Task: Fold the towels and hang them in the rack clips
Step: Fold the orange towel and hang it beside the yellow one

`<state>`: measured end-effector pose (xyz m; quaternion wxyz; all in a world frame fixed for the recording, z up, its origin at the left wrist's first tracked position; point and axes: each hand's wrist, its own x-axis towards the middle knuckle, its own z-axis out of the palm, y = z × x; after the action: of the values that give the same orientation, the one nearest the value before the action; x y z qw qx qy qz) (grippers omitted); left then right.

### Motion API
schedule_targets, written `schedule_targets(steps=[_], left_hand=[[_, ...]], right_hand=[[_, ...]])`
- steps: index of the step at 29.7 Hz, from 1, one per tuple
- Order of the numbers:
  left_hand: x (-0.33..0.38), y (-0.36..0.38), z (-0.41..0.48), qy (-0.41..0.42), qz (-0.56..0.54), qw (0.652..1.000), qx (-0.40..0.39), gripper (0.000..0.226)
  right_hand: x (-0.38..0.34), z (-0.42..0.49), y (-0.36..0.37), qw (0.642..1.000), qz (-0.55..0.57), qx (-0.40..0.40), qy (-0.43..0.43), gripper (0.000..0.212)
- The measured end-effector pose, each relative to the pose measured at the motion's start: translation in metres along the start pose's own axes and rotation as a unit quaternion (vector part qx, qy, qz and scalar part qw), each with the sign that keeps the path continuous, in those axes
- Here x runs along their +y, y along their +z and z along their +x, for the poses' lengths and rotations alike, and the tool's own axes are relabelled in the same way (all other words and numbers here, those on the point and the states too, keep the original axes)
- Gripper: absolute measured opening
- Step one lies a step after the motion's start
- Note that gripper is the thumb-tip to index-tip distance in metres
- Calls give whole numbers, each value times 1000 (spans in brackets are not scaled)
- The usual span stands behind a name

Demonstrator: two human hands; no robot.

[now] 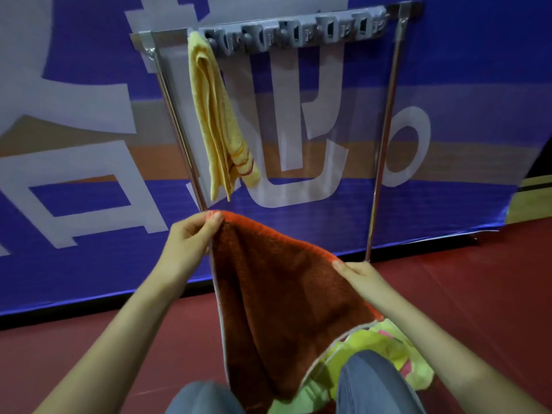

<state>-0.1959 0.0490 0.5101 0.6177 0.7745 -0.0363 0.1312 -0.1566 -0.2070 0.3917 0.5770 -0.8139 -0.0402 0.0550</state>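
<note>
1. Orange towel [286, 309] hangs in front of the rack [385, 138], stretched between both hands.
2. Left hand [186, 243] pinches its far left corner; right hand [358, 279] grips the right edge.
3. Yellow towel [218, 115] hangs from the leftmost clip [210, 37].

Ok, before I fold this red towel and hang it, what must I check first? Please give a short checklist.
1. Left hand pinches one top corner of the red towel: ok.
2. Right hand grips the other top corner: ok.
3. Towel narrow enough for a clip: not ok, it spreads wide between the hands.
4. Free clips to the right of the yellow towel: ok.
5. Yellow towel firm in its clip: cannot tell.
6. Lower end of the red towel free of the pile: cannot tell.
</note>
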Motion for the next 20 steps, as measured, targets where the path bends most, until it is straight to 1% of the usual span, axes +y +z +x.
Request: schedule_targets(steps=[2,4,5,7,9,13,16,18,20], left_hand=[[-19,9,-8,-10,4,1000,5,23],[-39,24,-17,-23,8,1000,-1,22],[-48,34,-24,-24,10,1000,-3,22],[-60,52,-34,-24,8,1000,-9,21],[-66,67,-45,-39,-10,999,-10,29],[-73,80,-56,-42,-31,999,-11,33],[-71,80,-58,-42,-45,998,-7,27],[-70,77,-58,-46,-55,997,-1,22],[-70,73,-58,-54,-67,996,5,20]], right_hand=[[-8,4,4,1000,-5,-19,8,34],[-17,6,12,999,13,-29,16,48],[-21,6,15,999,24,-26,18,51],[-31,8,22,999,36,-9,32,51],[-42,9,28,999,23,-12,48,51],[-59,2,38,998,-5,-27,51,41],[-58,-3,45,999,11,-40,33,38],[-57,-7,47,998,28,-50,21,27],[-57,-11,45,996,40,-78,10,15]])
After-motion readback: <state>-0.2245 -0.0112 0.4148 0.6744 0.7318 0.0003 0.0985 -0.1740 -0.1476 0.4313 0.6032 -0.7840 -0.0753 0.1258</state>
